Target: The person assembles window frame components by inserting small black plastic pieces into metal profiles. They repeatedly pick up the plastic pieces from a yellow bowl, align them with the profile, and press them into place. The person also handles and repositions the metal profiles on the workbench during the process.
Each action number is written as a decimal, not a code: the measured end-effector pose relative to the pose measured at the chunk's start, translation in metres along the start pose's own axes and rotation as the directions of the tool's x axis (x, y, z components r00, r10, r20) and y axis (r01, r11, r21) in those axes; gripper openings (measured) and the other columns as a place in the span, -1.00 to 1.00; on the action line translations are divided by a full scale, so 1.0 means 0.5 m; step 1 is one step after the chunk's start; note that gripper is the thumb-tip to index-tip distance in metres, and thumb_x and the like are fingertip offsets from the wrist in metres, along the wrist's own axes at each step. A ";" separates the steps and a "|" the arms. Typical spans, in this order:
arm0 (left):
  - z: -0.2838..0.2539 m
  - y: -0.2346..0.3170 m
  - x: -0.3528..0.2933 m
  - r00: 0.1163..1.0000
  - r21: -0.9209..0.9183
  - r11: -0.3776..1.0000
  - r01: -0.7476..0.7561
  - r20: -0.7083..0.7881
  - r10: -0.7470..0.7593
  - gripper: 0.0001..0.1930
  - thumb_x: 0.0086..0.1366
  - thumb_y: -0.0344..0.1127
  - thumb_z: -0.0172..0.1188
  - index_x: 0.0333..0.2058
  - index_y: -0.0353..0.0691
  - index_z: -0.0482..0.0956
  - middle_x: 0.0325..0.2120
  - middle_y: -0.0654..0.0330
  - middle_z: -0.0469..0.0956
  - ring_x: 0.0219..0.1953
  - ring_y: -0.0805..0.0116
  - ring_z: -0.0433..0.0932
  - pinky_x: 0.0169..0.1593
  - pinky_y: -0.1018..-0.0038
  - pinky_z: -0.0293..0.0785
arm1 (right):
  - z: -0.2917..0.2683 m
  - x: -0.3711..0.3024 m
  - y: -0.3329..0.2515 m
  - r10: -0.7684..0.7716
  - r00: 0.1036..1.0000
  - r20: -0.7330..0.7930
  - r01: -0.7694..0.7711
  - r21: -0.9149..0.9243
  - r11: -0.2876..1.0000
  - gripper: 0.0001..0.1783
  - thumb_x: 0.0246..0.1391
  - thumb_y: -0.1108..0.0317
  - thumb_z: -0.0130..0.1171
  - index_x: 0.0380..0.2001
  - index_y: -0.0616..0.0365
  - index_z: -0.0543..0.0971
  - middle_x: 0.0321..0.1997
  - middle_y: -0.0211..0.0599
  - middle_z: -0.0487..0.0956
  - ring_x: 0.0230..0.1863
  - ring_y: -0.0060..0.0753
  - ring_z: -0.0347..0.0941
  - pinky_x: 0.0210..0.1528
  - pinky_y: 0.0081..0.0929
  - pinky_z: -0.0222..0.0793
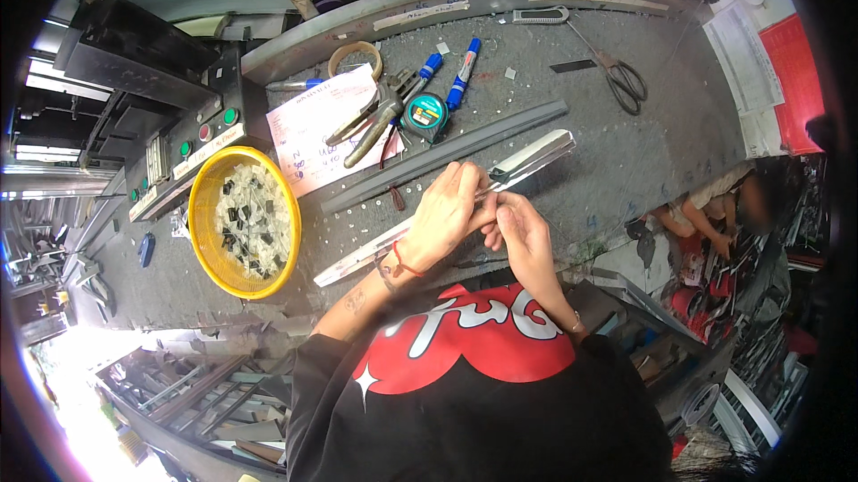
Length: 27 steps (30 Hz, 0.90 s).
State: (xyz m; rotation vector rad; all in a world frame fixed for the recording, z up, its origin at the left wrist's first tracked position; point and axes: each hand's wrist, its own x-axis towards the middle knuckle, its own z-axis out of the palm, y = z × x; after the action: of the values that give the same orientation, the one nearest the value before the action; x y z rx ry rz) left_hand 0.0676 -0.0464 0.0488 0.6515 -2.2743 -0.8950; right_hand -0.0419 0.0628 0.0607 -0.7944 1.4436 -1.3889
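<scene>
A long, light metal profile (534, 160) lies slantwise in front of me, its open channel showing at the far right end. My left hand (444, 212) is closed round its middle, fingers bent over the top. Just below the profile, my right hand (523, 236) has its fingers curled and its thumb pressed in, close against the left fingertips. Whatever is in the right fingers, if anything, is hidden. Beyond both hands a grey profile strip (447, 155) rests on the bench (661, 138), roughly parallel to the first.
A yellow basket (197, 245) of small clear and black pieces stands left. Farther back are pliers (374, 133), a tape measure (425, 115), blue markers (464, 75), paper (299, 138), a tape roll (332, 62), scissors (626, 84) and a cutter (540, 15). Another person (715, 223) works at right.
</scene>
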 end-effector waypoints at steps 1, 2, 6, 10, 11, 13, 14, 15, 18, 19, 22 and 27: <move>-0.001 0.000 0.000 1.000 -0.025 1.000 0.011 -0.001 -0.011 -0.74 0.12 -0.39 0.19 -0.32 -0.32 0.29 -0.48 0.05 0.41 -0.45 0.07 0.42 -0.38 0.28 0.38 | 0.000 0.009 0.007 -0.025 1.000 0.002 0.025 0.025 0.999 -0.68 0.29 0.21 -0.09 -0.14 0.28 0.45 -0.47 -0.42 0.50 -0.51 -0.70 0.36 -0.45 -0.72 0.29; -0.002 0.001 0.000 1.000 -0.036 0.999 0.006 -0.008 -0.007 -0.71 0.12 -0.38 0.20 -0.26 -0.33 0.30 -0.47 0.04 0.41 -0.45 0.08 0.42 -0.37 0.28 0.39 | -0.002 0.015 0.013 -0.040 0.999 -0.010 0.041 0.053 0.998 -0.67 0.30 0.19 -0.10 -0.17 0.27 0.46 -0.47 -0.42 0.50 -0.52 -0.70 0.36 -0.45 -0.73 0.29; -0.006 0.004 0.003 0.996 -0.173 0.981 0.090 0.038 -0.084 -0.60 0.14 -0.37 0.19 -0.06 -0.32 0.34 -0.46 0.05 0.44 -0.45 0.13 0.42 -0.36 0.32 0.39 | -0.018 0.031 0.024 -0.063 0.997 0.038 0.058 0.126 0.990 -0.62 0.33 0.16 -0.16 -0.31 0.27 0.48 -0.49 -0.39 0.49 -0.52 -0.67 0.38 -0.46 -0.70 0.31; -0.012 0.000 0.010 0.997 -0.219 0.975 0.035 0.073 -0.019 -0.69 0.18 -0.40 0.08 -0.08 -0.26 0.47 -0.49 0.10 0.43 -0.40 0.12 0.43 -0.27 0.31 0.37 | -0.019 0.037 0.021 -0.037 0.999 0.025 0.032 0.153 0.988 -0.62 0.33 0.16 -0.15 -0.34 0.28 0.47 -0.52 -0.37 0.49 -0.53 -0.65 0.39 -0.47 -0.69 0.32; -0.014 -0.002 0.012 0.998 -0.220 0.976 0.009 0.069 0.007 -0.71 0.18 -0.42 0.09 -0.10 -0.26 0.49 -0.51 0.12 0.43 -0.43 0.18 0.42 -0.30 0.34 0.36 | -0.018 0.040 0.019 -0.037 0.999 0.024 0.034 0.135 0.990 -0.62 0.32 0.17 -0.15 -0.34 0.28 0.46 -0.53 -0.37 0.49 -0.54 -0.64 0.39 -0.48 -0.69 0.32; -0.016 -0.004 0.014 0.998 -0.215 0.977 -0.008 0.056 0.020 -0.75 0.17 -0.46 0.11 -0.14 -0.26 0.55 -0.53 0.15 0.42 -0.47 0.29 0.40 -0.36 0.41 0.35 | -0.016 0.041 0.016 -0.033 0.999 0.014 0.031 0.112 0.993 -0.64 0.32 0.19 -0.15 -0.34 0.29 0.46 -0.53 -0.36 0.49 -0.55 -0.64 0.39 -0.48 -0.68 0.32; -0.018 -0.006 0.015 0.998 -0.219 0.976 0.003 0.068 0.012 -0.74 0.17 -0.47 0.10 -0.13 -0.25 0.56 -0.53 0.15 0.42 -0.47 0.29 0.40 -0.36 0.41 0.35 | -0.015 0.042 0.014 -0.026 1.000 0.006 0.025 0.086 0.996 -0.63 0.33 0.20 -0.17 -0.36 0.29 0.45 -0.55 -0.35 0.49 -0.55 -0.63 0.40 -0.49 -0.67 0.33; -0.019 -0.006 0.015 0.996 -0.218 0.976 0.010 0.091 0.010 -0.74 0.18 -0.47 0.10 -0.13 -0.25 0.56 -0.53 0.15 0.42 -0.47 0.29 0.40 -0.36 0.41 0.34 | -0.014 0.042 0.012 -0.020 1.000 -0.004 0.020 0.065 0.998 -0.63 0.33 0.21 -0.19 -0.38 0.29 0.45 -0.56 -0.33 0.49 -0.56 -0.62 0.40 -0.49 -0.66 0.34; -0.021 -0.004 0.018 0.992 -0.232 0.972 0.019 0.125 0.011 -0.70 0.20 -0.48 0.08 -0.07 -0.25 0.53 -0.53 0.17 0.43 -0.48 0.33 0.41 -0.36 0.44 0.36 | -0.015 0.043 0.007 -0.046 0.999 -0.022 0.047 0.019 0.999 -0.64 0.33 0.25 -0.20 -0.42 0.30 0.44 -0.58 -0.33 0.49 -0.58 -0.62 0.40 -0.50 -0.67 0.34; -0.023 -0.003 0.020 0.992 -0.230 0.973 0.028 0.129 0.003 -0.69 0.21 -0.47 0.08 -0.04 -0.25 0.52 -0.53 0.18 0.43 -0.48 0.35 0.42 -0.36 0.45 0.37 | -0.015 0.043 0.006 -0.057 0.998 -0.030 0.057 0.004 0.998 -0.64 0.32 0.26 -0.20 -0.42 0.29 0.44 -0.58 -0.33 0.49 -0.58 -0.63 0.40 -0.51 -0.67 0.34; -0.028 0.004 0.030 0.945 -0.409 0.857 0.314 0.220 -0.241 -0.75 0.33 -0.37 -0.01 -0.06 -0.31 0.46 -0.55 0.21 0.42 -0.48 0.50 0.41 -0.37 0.51 0.40 | -0.014 0.045 0.005 -0.094 0.994 -0.048 0.095 0.025 0.995 -0.70 0.29 0.30 -0.12 -0.40 0.31 0.46 -0.61 -0.37 0.50 -0.60 -0.67 0.39 -0.54 -0.68 0.32; -0.043 0.002 0.065 0.858 -0.225 0.886 0.406 0.428 -0.284 -0.62 0.42 -0.09 -0.14 -0.28 -0.33 0.44 -0.66 0.16 0.38 -0.54 0.51 0.39 -0.41 0.50 0.41 | -0.007 0.043 0.012 -0.030 0.998 -0.063 0.030 -0.012 0.999 -0.71 0.26 0.31 -0.08 -0.42 0.32 0.46 -0.64 -0.36 0.51 -0.63 -0.67 0.41 -0.57 -0.68 0.33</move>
State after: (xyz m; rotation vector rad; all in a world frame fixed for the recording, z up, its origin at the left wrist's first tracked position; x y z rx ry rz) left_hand 0.0595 -0.0756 0.0736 0.8187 -2.3029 -1.6507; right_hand -0.0515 0.0454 0.0504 -0.7883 1.4951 -1.4415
